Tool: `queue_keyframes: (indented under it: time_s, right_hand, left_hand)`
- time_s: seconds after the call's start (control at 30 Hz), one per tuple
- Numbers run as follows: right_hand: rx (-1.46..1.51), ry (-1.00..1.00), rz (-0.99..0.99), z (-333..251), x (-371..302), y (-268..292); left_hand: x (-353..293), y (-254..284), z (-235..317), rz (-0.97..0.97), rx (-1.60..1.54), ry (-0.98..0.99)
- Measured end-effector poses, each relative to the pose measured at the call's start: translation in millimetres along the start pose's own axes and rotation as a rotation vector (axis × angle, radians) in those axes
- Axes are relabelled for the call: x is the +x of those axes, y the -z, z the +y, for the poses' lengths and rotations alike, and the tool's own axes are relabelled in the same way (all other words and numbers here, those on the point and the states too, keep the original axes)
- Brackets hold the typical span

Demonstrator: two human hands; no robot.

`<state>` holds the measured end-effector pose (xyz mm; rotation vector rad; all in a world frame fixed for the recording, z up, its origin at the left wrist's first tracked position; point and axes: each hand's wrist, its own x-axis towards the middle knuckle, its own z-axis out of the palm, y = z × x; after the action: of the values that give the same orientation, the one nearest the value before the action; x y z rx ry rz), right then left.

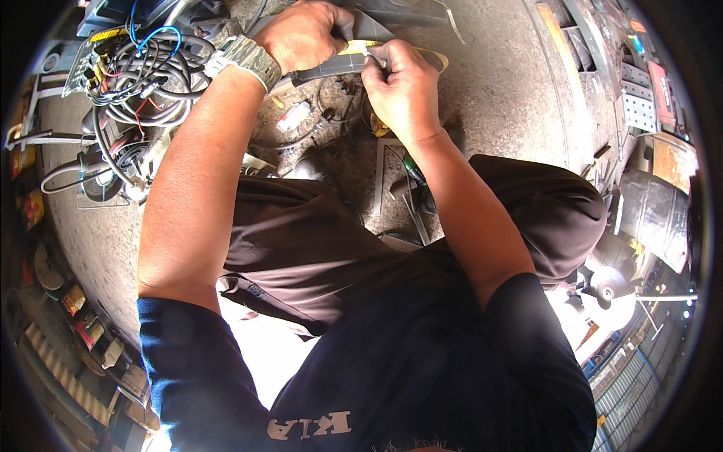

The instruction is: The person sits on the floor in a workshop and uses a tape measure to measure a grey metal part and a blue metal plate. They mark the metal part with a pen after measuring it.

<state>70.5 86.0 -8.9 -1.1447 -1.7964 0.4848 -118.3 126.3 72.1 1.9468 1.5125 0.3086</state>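
Note:
At the top of the view both my hands work close together over a dark grey metal piece (331, 69) with pale lines on it. My left hand (301, 36), below a camouflage-pattern wristwatch (245, 60), is curled closed at the end of a yellow strip. That strip (358, 47) looks like a tape measure blade lying along the metal; a curved yellow length shows beyond my right hand. My right hand (404, 90) is closed in a pinch on a small, thin pale stick (374, 57), its tip at the strip. My fingers hide part of both.
A tangle of grey cables (154, 79) with blue and red wires lies at left, beside an angle grinder (102, 177). A white and red object (294, 115) and a metal frame (380, 177) rest on the concrete below my hands. Metal parts and a perforated plate (639, 109) stand right.

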Motion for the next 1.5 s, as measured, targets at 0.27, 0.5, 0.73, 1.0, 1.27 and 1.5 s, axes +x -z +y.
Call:
queue_keyframes:
  time_s: [0.27,0.5,0.73,1.0,1.27,1.5]
  right_hand:
    - [-0.030,0.048,0.012,0.7,0.5,-2.7]
    - [-0.069,0.071,0.015,-1.9,1.7,-2.9]
    - [-0.071,0.083,-0.005,-0.3,1.7,-4.5]
    - [-0.089,0.082,0.005,-0.3,1.5,-5.3]
    - [-0.001,-0.063,-0.003,0.4,0.6,-1.3]
    - [0.027,0.002,-0.004,3.3,0.4,-2.7]
  left_hand:
    - [4.1,-4.0,-10.1,0.004,-0.014,-0.067]
    - [4.6,-5.8,-11.9,0.015,-0.008,-0.093]
    - [3.3,-5.7,-11.8,0.043,0.017,-0.091]
    - [4.5,-5.3,-11.4,0.030,0.039,-0.093]
    - [4.4,-5.5,-11.2,0.010,0.010,-0.086]
    - [3.8,-3.1,-9.2,0.020,0.036,-0.082]
